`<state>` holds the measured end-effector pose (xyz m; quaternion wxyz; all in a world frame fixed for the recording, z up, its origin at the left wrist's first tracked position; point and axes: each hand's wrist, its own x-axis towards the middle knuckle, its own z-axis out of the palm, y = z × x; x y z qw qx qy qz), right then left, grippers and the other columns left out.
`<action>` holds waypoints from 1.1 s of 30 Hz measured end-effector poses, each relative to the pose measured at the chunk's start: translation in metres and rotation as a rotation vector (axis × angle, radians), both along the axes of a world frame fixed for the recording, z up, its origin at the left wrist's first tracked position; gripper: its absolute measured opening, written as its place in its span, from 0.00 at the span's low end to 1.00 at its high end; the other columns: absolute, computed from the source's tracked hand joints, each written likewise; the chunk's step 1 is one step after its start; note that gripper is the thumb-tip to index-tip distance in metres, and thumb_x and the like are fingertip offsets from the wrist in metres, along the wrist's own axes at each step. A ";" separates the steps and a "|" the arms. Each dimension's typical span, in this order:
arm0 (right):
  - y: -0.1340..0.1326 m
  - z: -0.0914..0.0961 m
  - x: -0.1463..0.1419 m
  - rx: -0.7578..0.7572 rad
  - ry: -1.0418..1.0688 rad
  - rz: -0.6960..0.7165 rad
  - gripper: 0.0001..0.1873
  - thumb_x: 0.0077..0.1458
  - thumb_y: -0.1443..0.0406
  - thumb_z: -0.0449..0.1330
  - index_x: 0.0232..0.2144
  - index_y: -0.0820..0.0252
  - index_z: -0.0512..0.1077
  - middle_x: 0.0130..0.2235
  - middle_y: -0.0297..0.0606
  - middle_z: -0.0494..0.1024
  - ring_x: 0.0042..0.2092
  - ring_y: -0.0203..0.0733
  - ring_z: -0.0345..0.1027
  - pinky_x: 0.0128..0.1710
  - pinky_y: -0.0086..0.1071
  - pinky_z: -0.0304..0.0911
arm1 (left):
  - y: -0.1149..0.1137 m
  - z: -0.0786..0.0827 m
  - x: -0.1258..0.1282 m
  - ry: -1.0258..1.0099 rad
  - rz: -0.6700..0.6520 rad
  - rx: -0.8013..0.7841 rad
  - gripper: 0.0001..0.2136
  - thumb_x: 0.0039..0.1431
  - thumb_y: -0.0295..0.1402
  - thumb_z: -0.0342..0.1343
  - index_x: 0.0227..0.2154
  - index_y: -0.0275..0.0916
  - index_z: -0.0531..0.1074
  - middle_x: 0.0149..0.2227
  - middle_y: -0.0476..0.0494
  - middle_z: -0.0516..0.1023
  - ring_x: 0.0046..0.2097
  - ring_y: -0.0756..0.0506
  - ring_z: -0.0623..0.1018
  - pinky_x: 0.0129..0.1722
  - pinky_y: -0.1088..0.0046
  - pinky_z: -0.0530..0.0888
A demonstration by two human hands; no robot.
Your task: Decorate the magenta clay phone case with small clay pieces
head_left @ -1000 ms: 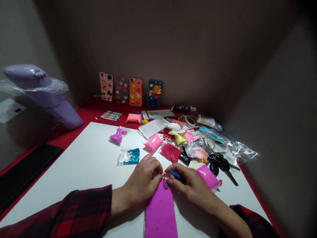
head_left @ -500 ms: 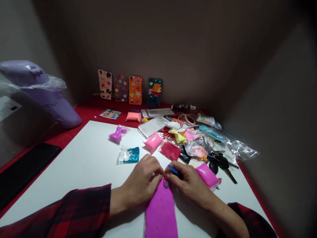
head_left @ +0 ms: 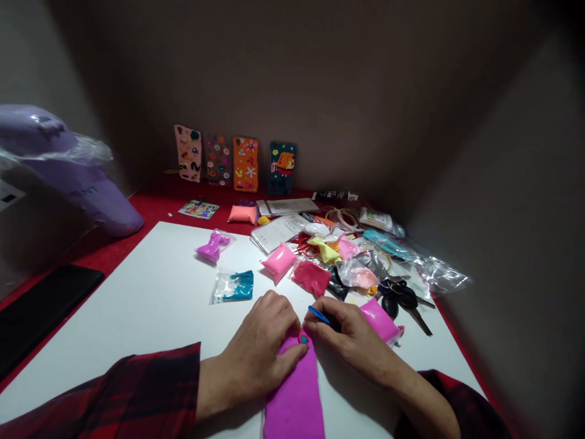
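A phone case covered in purple clay [head_left: 295, 396] lies at the near edge of the white board. Near its top is a small red clay piece with a blue centre [head_left: 304, 339]. My left hand [head_left: 260, 344] curls over the case's upper left side, thumb flat on the clay just below that piece. With fingers pinched together, my right hand [head_left: 351, 338] holds a blue clay tool [head_left: 319, 315]. Its blue end points up and left, and the rest is hidden in the hand. The right fingertips are close beside the red piece; whether they touch it is unclear.
Clay packets, a teal one [head_left: 240, 285], a pink one [head_left: 278, 262] and a red one [head_left: 311, 277], lie beyond my hands. Keys [head_left: 404, 299] are at the right. Decorated phone cases [head_left: 245, 164] lean on the wall. A purple hair dryer [head_left: 98, 195] stands left.
My left thumb has moved down onto the purple clay, below the red piece. The right hand stays pinched by the piece. The whole view has shifted slightly.
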<state>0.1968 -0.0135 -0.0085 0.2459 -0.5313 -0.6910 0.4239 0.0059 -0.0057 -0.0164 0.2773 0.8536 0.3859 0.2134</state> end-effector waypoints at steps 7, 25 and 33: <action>-0.001 0.002 0.006 0.018 -0.037 0.039 0.06 0.57 0.69 0.56 0.27 0.60 0.67 0.28 0.32 0.70 0.32 0.36 0.62 0.31 0.29 0.57 | 0.000 0.000 0.000 0.000 -0.002 -0.003 0.05 0.57 0.29 0.54 0.27 0.38 0.64 0.33 0.44 0.69 0.38 0.44 0.64 0.38 0.66 0.64; -0.005 0.004 0.011 0.056 -0.084 0.125 0.06 0.58 0.70 0.56 0.28 0.60 0.67 0.30 0.32 0.70 0.33 0.36 0.62 0.31 0.28 0.55 | 0.000 0.003 -0.003 -0.101 0.011 -0.057 0.05 0.54 0.26 0.56 0.31 0.38 0.64 0.33 0.46 0.68 0.37 0.45 0.65 0.37 0.68 0.65; -0.008 0.002 0.011 0.069 -0.115 0.131 0.07 0.57 0.70 0.57 0.27 0.59 0.65 0.29 0.31 0.68 0.32 0.36 0.61 0.31 0.29 0.55 | -0.001 0.001 -0.002 -0.073 -0.030 -0.019 0.04 0.54 0.23 0.54 0.31 0.38 0.68 0.34 0.45 0.70 0.39 0.44 0.66 0.39 0.66 0.65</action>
